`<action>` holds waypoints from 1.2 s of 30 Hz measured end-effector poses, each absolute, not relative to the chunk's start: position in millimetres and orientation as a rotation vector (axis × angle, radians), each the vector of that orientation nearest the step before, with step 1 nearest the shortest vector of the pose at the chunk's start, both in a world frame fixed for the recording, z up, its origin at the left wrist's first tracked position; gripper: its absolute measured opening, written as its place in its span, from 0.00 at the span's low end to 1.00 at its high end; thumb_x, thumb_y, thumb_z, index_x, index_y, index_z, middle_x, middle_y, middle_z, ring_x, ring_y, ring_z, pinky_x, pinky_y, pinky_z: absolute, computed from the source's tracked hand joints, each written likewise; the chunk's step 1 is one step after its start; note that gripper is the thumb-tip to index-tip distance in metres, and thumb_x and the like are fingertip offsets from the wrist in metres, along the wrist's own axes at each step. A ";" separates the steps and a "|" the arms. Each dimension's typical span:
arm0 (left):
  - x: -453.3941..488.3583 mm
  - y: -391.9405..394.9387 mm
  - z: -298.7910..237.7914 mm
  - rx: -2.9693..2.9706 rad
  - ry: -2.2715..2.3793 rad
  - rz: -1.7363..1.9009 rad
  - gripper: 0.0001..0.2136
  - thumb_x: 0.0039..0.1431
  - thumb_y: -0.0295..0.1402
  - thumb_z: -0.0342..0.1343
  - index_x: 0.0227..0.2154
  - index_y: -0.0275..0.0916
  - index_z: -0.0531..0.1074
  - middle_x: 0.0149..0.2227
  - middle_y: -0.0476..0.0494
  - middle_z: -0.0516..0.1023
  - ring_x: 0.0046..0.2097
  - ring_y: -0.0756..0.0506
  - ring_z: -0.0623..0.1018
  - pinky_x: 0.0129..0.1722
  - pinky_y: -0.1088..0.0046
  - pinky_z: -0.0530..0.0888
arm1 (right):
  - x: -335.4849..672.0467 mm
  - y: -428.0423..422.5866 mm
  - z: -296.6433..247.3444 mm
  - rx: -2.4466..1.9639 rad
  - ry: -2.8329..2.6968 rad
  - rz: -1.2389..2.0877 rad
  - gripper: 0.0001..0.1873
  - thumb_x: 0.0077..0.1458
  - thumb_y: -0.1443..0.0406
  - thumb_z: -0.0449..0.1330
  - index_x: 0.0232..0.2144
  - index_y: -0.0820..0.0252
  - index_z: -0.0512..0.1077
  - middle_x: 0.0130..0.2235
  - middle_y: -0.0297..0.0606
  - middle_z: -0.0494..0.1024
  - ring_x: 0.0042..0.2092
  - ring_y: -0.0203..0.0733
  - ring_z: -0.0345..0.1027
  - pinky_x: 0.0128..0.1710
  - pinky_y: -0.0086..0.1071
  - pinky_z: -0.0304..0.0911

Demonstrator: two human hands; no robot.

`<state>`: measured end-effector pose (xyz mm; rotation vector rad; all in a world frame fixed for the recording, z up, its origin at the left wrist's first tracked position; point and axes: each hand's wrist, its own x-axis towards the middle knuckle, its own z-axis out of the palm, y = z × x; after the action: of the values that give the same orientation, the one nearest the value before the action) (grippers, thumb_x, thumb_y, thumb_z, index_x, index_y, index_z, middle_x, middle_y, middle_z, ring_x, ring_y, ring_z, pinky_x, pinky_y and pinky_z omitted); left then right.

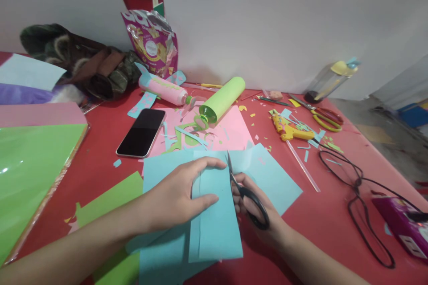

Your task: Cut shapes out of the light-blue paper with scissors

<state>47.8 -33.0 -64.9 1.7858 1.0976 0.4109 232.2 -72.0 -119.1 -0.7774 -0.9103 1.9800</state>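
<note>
A folded piece of light blue paper (217, 227) is in my left hand (180, 191). The thumb and index finger lie across its front, while the other fingers are hidden. My right hand (261, 213) grips black-handled scissors (251, 202), their blades pointing up along the paper's right edge near the top. Whether the blades are closed on the paper I cannot tell. More blue sheets (277, 178) lie flat beneath, over a pink sheet (239, 120) and a green sheet (110, 200).
Behind the paper are a phone (142, 133), a green-wrapped bottle (224, 100) and a pink bottle (163, 89) with blue fins. To the right lie a yellow glue gun (289, 129), its black cable (359, 178), red-and-yellow-handled scissors (326, 118) and a purple power strip (401, 222). Paper scraps are scattered about.
</note>
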 end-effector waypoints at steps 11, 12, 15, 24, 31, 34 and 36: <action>48.2 -33.8 -64.6 1.823 1.119 0.436 0.18 0.50 0.31 0.52 0.45 0.42 0.61 0.43 0.48 0.71 0.49 0.43 0.68 0.47 0.69 0.66 | 231.5 -72.0 -118.1 -0.838 -0.924 1.938 0.16 0.45 0.54 0.60 0.34 0.56 0.62 0.23 0.28 0.64 0.22 0.31 0.57 0.22 0.26 0.53; 48.0 -33.8 -65.0 1.827 1.118 0.441 0.18 0.50 0.31 0.52 0.45 0.42 0.62 0.43 0.48 0.71 0.49 0.43 0.68 0.47 0.69 0.66 | 231.7 -71.9 -118.2 -0.833 -0.924 1.939 0.16 0.46 0.54 0.60 0.33 0.56 0.62 0.23 0.28 0.64 0.22 0.31 0.57 0.22 0.26 0.53; 47.3 -34.0 -65.4 1.818 1.120 0.435 0.18 0.49 0.31 0.52 0.46 0.43 0.62 0.45 0.48 0.70 0.49 0.43 0.68 0.48 0.68 0.65 | 231.9 -71.8 -117.7 -0.822 -0.931 1.945 0.15 0.47 0.55 0.60 0.33 0.56 0.62 0.22 0.27 0.64 0.21 0.30 0.58 0.22 0.25 0.53; 46.5 -32.0 -61.2 1.809 1.125 0.396 0.19 0.49 0.31 0.52 0.46 0.42 0.61 0.44 0.47 0.70 0.48 0.43 0.69 0.47 0.67 0.66 | 229.0 -72.4 -115.5 -0.848 -0.891 1.939 0.16 0.45 0.56 0.61 0.31 0.57 0.61 0.20 0.26 0.64 0.19 0.29 0.59 0.18 0.24 0.53; 41.8 -28.7 -61.1 1.790 1.070 0.357 0.19 0.49 0.31 0.53 0.47 0.42 0.62 0.44 0.48 0.71 0.45 0.45 0.71 0.46 0.69 0.67 | 230.2 -71.7 -115.4 -0.849 -0.898 1.951 0.19 0.43 0.55 0.62 0.32 0.57 0.60 0.22 0.26 0.65 0.19 0.29 0.59 0.18 0.24 0.52; 41.5 -28.0 -61.9 1.815 1.045 0.343 0.20 0.49 0.31 0.53 0.47 0.43 0.62 0.46 0.48 0.69 0.46 0.45 0.70 0.46 0.70 0.67 | 230.8 -71.5 -116.4 -0.841 -0.907 1.954 0.20 0.43 0.54 0.62 0.33 0.58 0.61 0.22 0.27 0.66 0.20 0.30 0.60 0.19 0.24 0.51; 42.2 -28.1 -61.8 1.825 1.049 0.347 0.19 0.48 0.31 0.53 0.46 0.43 0.62 0.46 0.49 0.69 0.46 0.45 0.70 0.47 0.70 0.66 | 231.3 -71.5 -117.1 -0.825 -0.913 1.961 0.19 0.44 0.54 0.61 0.34 0.58 0.62 0.23 0.28 0.66 0.21 0.29 0.61 0.20 0.24 0.51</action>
<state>42.2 -28.1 -61.8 1.8246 1.0489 0.3470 231.3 -71.5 -117.1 -0.8250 -0.9125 1.9614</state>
